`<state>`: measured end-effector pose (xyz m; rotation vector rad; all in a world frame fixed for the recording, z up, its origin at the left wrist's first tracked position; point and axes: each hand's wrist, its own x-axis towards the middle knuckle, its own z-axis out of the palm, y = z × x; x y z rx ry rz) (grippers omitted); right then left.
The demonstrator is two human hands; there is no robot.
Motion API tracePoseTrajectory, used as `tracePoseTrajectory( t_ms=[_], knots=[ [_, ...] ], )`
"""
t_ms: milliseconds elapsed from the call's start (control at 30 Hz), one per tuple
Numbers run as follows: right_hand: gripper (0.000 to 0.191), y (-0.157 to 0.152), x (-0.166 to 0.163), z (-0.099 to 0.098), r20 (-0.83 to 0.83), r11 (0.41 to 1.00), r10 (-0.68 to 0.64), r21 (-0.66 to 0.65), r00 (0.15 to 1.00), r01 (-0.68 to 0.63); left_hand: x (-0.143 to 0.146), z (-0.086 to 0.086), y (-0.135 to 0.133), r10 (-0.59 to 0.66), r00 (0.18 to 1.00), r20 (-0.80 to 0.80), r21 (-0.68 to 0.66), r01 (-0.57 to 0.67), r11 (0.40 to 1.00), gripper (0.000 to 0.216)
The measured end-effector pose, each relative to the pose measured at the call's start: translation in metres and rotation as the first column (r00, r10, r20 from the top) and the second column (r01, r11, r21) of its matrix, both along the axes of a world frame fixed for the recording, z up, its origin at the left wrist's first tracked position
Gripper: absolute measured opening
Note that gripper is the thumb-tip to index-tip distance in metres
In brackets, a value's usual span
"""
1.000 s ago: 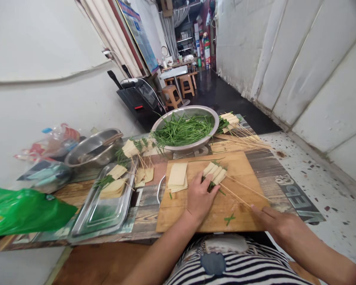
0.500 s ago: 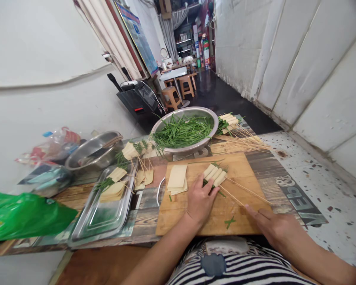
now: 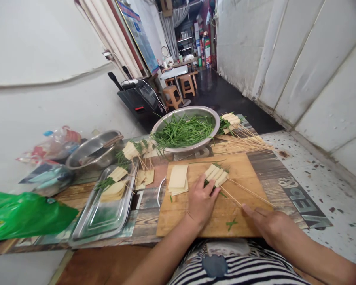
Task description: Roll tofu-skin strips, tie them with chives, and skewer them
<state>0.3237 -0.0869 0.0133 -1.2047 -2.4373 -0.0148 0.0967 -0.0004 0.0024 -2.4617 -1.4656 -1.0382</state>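
Observation:
Several rolls of tofu sheet with green chives inside (image 3: pixel 216 175) lie side by side on the wooden cutting board (image 3: pixel 192 221). My left hand (image 3: pixel 202 200) steadies them, its fingers pressed against their near left side. Two thin bamboo skewers run from the rolls toward the lower right. My right hand (image 3: pixel 271 223) pinches the nearer skewer (image 3: pixel 233 196) close to its outer end; the farther skewer (image 3: pixel 252 192) passes above that hand. A stack of flat tofu sheets (image 3: pixel 178 178) rests on the board left of the rolls. Chive scraps (image 3: pixel 231 224) lie near the board's front edge.
Behind the board stands a steel bowl of chives (image 3: pixel 185 132), with finished skewers (image 3: pixel 231 120) and loose skewers (image 3: pixel 243 144) to its right. Leftward are a metal tray (image 3: pixel 102 221) holding tofu sheets, another steel bowl (image 3: pixel 91 158) and a green plastic bag (image 3: pixel 32 217).
My right hand has shifted slightly toward the rolls along the nearer skewer, and less of that skewer shows. My left hand stays on the rolls.

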Motion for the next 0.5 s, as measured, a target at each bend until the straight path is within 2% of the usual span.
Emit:
tracePoseTrajectory(
  t_ms=[133,300,500],
  knots=[
    [0.048,0.003,-0.001,-0.001,-0.001,0.997,-0.001,-0.072,1.000,0.001,0.001,0.001,0.000,0.001,1.000,0.007,-0.002,-0.001,1.000,0.023],
    [0.047,0.005,0.001,-0.007,0.002,0.999,0.007,-0.049,1.000,-0.007,0.002,0.003,-0.001,-0.008,1.000,0.005,-0.015,0.008,1.000,0.022],
    [0.047,0.011,0.001,0.004,0.026,0.998,0.021,-0.054,0.999,-0.020,0.003,0.002,-0.002,0.000,1.000,0.012,-0.010,0.000,1.000,0.024]
  ],
)
